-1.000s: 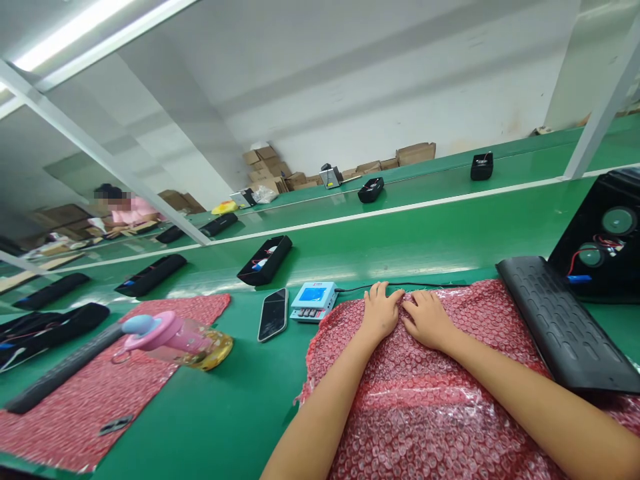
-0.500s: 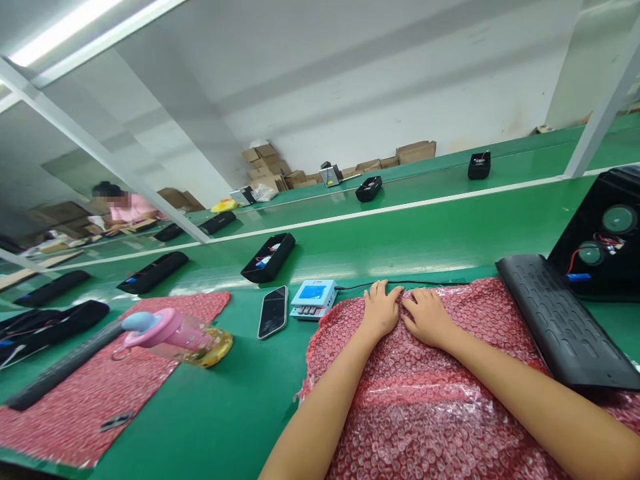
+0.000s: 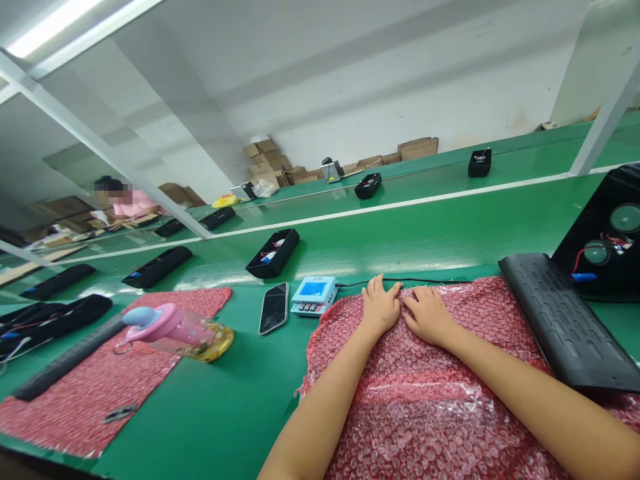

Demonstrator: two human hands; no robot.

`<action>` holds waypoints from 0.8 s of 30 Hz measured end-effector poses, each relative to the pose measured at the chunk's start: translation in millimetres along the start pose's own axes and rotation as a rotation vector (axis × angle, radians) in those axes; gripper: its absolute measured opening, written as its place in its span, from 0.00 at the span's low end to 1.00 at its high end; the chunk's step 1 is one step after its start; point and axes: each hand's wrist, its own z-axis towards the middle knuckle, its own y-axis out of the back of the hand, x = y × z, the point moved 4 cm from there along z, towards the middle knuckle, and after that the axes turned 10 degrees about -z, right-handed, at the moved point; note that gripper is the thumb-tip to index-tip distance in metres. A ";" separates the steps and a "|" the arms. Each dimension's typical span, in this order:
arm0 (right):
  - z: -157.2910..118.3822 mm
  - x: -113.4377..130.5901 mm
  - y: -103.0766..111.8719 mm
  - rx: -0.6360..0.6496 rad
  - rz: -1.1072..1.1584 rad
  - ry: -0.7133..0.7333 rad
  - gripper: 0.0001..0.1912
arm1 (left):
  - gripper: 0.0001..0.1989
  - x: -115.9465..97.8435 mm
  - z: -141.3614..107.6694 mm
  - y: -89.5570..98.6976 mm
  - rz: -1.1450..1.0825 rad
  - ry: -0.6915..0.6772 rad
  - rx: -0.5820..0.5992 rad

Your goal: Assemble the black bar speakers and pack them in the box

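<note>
My left hand [image 3: 382, 306] lies flat on a sheet of red bubble wrap [image 3: 400, 440], its fingers spread near the far edge. Close beside it, my right hand [image 3: 427, 316] rests palm down on the same sheet with its fingers stretched out. Neither hand holds anything. Left of the wrap stands a light blue device with a screen [image 3: 315, 295], and a black cable [image 3: 425, 281] runs from it behind my hands. A phone [image 3: 274, 309] lies beside the device. To the right, a long black perforated panel [image 3: 565, 323] lies across the wrap's edge.
A pink-lidded bottle [image 3: 185, 331] lies on the left near another red bubble wrap sheet [image 3: 100, 393]. Black housings with wires, one an open box [image 3: 273, 253], sit along the green surface beyond. At right leans a black panel with round parts [image 3: 600, 233]. A person [image 3: 131, 200] sits far left.
My hands have stayed in place on the bubble wrap. The black housings beyond the bench appear slightly further right, and the view has shifted a little.
</note>
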 end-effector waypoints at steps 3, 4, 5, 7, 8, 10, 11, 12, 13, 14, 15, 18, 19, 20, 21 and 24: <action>-0.5 -0.6 -1.1 -0.014 0.003 -0.017 0.15 | 0.23 -0.8 -1.6 1.5 -0.006 -0.009 -0.007; -0.6 -1.0 -1.4 -0.020 0.003 -0.027 0.16 | 0.23 -1.1 -2.2 2.3 -0.007 -0.011 -0.016; -0.6 -1.4 -1.6 -0.027 0.003 -0.038 0.18 | 0.22 -1.3 -2.6 3.0 -0.008 -0.014 -0.028; -0.4 -2.3 -1.9 -0.038 0.002 -0.058 0.21 | 0.21 -1.7 -3.2 4.0 -0.013 -0.021 -0.051; -0.3 -2.5 -2.1 -0.041 0.001 -0.063 0.22 | 0.20 -1.9 -3.3 4.4 -0.016 -0.025 -0.061; 0.0 -2.7 -2.4 -0.040 -0.001 -0.061 0.21 | 0.19 -2.1 -3.2 5.0 -0.023 -0.032 -0.081; 0.1 -2.6 -2.6 -0.038 -0.003 -0.055 0.20 | 0.18 -2.1 -3.0 5.3 -0.025 -0.034 -0.090; 0.2 -2.6 -2.9 -0.035 -0.005 -0.048 0.20 | 0.17 -2.1 -2.8 5.6 -0.027 -0.036 -0.097; 0.3 -2.6 -3.2 -0.031 -0.007 -0.040 0.19 | 0.17 -2.1 -2.6 6.0 -0.028 -0.039 -0.102; 0.4 -2.7 -3.5 -0.027 -0.009 -0.033 0.19 | 0.16 -2.0 -2.5 6.5 -0.028 -0.043 -0.105; 0.5 -2.9 -3.9 -0.023 -0.010 -0.027 0.18 | 0.16 -2.0 -2.4 7.1 -0.028 -0.046 -0.105; 0.7 -3.2 -5.1 -0.014 -0.012 -0.015 0.17 | 0.15 -1.3 -2.8 8.9 -0.020 -0.051 -0.102; 0.7 -3.2 -5.4 -0.012 -0.013 -0.013 0.17 | 0.14 -0.9 -3.1 9.5 -0.014 -0.049 -0.101; 0.8 -3.2 -5.5 -0.010 -0.012 -0.013 0.17 | 0.15 -0.7 -3.3 9.8 -0.007 -0.048 -0.100; 0.7 -3.1 -5.6 -0.008 -0.012 -0.013 0.17 | 0.15 -0.5 -3.5 10.0 0.001 -0.047 -0.099; 0.5 -2.8 -5.1 -0.004 -0.013 -0.016 0.18 | 0.15 -0.3 -4.0 9.5 0.027 -0.044 -0.093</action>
